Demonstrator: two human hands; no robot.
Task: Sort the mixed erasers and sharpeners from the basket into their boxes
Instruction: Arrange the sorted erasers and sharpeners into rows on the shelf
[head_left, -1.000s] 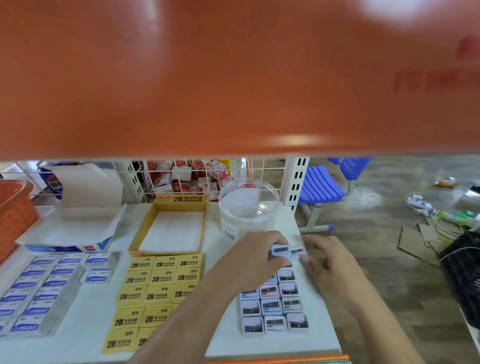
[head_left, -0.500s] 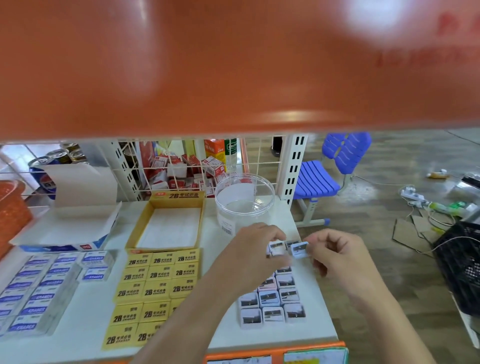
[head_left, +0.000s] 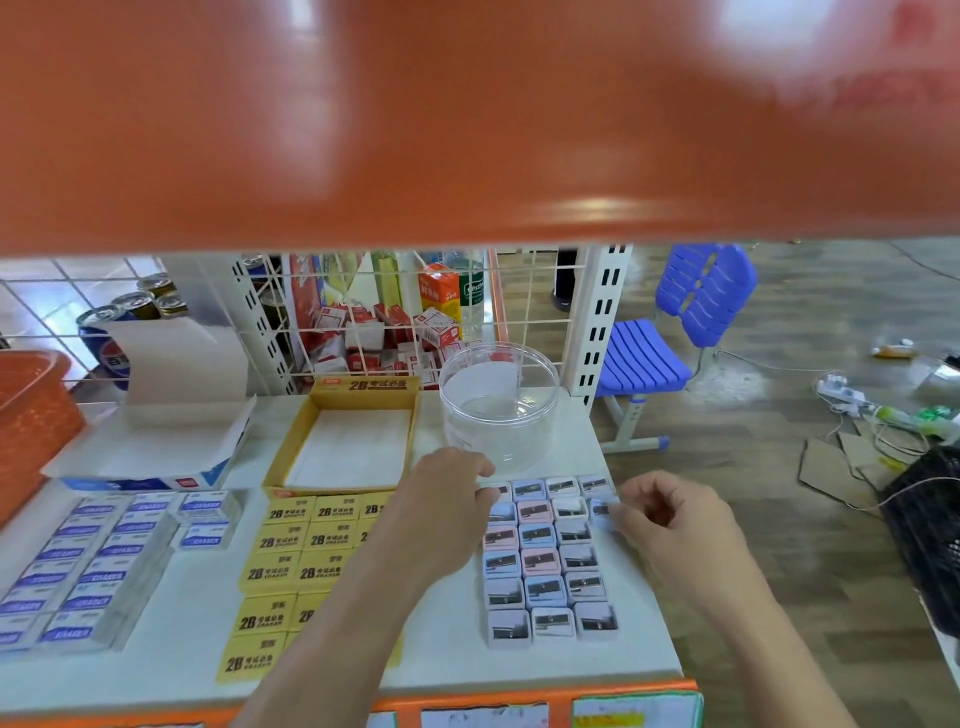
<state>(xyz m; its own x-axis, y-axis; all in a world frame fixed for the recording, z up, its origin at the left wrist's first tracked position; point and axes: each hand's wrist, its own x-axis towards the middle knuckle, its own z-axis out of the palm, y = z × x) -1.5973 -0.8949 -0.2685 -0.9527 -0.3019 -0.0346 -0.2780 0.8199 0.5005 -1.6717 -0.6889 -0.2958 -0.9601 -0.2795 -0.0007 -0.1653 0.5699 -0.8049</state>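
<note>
Several small pastel sharpeners (head_left: 545, 564) lie in a neat grid on the white shelf (head_left: 457, 660), right of centre. My left hand (head_left: 447, 501) is at the grid's far left corner, its curled fingertips gripping the far-row sharpener (head_left: 503, 490) there. My right hand (head_left: 670, 517) pinches a blue sharpener (head_left: 601, 510) at the grid's right edge, second row from the back. Yellow 2B erasers (head_left: 301, 545) lie in rows at the centre and blue-white erasers (head_left: 93, 564) at the left. Behind them stand an open yellow box (head_left: 291, 452), an open blue-white box (head_left: 156, 447) and a clear round tub (head_left: 498, 410).
An orange basket (head_left: 31, 415) stands at the far left edge. A blurred orange shelf (head_left: 467, 114) fills the upper view. A wire grid (head_left: 535, 312) backs the shelf, with goods behind it. To the right, below, are a blue chair (head_left: 675, 322) and a black crate (head_left: 930, 530).
Both hands have come down from holding sharpeners just above the grid to its far rows. The far row now shows more sharpeners. The view has tilted up a little.
</note>
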